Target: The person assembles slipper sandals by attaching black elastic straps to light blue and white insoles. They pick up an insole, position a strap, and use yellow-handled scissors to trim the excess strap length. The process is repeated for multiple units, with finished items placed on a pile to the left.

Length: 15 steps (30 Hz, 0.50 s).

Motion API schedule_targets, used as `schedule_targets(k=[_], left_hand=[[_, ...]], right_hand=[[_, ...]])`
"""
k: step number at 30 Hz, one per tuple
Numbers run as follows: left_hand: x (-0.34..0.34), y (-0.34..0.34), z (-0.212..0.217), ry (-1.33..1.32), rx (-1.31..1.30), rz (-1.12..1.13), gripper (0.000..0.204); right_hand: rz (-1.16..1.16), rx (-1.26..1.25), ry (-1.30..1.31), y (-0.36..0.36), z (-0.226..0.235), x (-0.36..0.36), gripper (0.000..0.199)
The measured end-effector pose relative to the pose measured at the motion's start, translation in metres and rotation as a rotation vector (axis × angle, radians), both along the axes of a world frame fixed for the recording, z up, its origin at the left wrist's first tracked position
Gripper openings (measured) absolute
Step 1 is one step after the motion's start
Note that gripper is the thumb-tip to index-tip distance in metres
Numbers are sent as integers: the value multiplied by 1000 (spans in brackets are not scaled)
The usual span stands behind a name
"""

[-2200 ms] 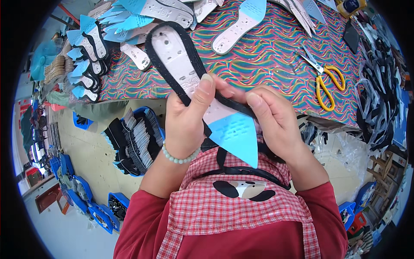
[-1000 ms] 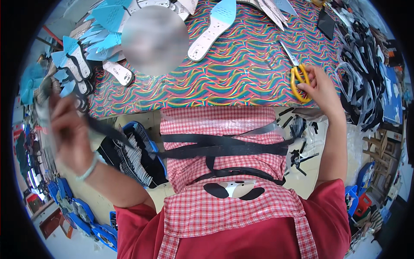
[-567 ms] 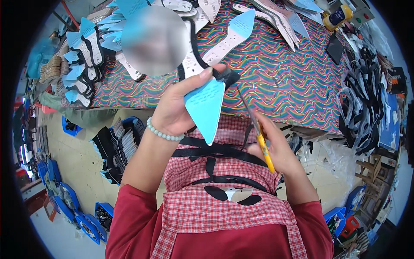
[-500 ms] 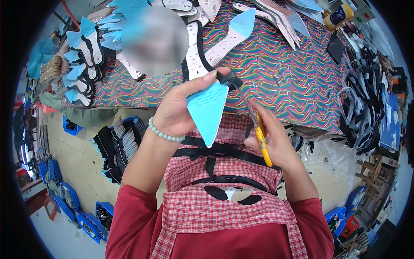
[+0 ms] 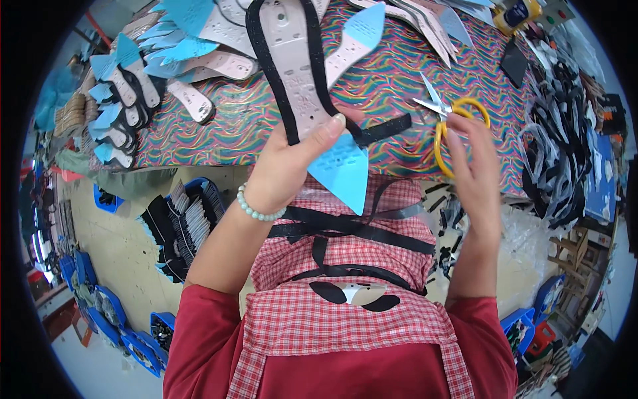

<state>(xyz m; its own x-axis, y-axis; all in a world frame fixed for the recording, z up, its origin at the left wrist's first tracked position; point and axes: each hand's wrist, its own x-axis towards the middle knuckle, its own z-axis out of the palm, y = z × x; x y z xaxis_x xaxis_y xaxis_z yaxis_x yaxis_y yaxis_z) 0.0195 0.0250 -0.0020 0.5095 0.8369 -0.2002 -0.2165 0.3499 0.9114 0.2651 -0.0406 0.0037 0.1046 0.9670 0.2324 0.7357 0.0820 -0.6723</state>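
Note:
My left hand (image 5: 292, 159) grips a pale pink insole (image 5: 296, 66) with a pointed blue end (image 5: 345, 176); the thumb presses where the two colours meet. Black tape (image 5: 325, 86) runs along the insole's edges, and a short loose tail of it (image 5: 389, 130) sticks out to the right of the thumb. At the right, my right hand (image 5: 475, 166) has its fingers on the yellow handles of a pair of scissors (image 5: 446, 110). The blades are spread and point up and left, over the patterned tablecloth. How firmly the fingers hold the handles is hard to see.
Stacked blue-tipped insoles (image 5: 119, 93) lie at the table's left and back. A phone (image 5: 514, 63) and a yellow bottle (image 5: 518, 16) are at the back right. Black strips (image 5: 565, 139) hang at the right edge. A black strap (image 5: 345, 226) crosses my apron.
The scissors have moved from the tape beside my left hand to the right, and their blades are spread wider. The insole has risen slightly, and a short tape tail now shows.

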Motion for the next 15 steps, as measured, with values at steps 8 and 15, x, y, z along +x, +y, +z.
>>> schedule_targets(k=[8, 15], left_hand=[[-3, 1, 29, -471, 263, 156, 69], [-9, 12, 38, -266, 526, -41, 61]], right_hand=[[299, -88, 130, 7, -23, -65, 20], [361, -592, 1070, -11, -66, -90, 29]])
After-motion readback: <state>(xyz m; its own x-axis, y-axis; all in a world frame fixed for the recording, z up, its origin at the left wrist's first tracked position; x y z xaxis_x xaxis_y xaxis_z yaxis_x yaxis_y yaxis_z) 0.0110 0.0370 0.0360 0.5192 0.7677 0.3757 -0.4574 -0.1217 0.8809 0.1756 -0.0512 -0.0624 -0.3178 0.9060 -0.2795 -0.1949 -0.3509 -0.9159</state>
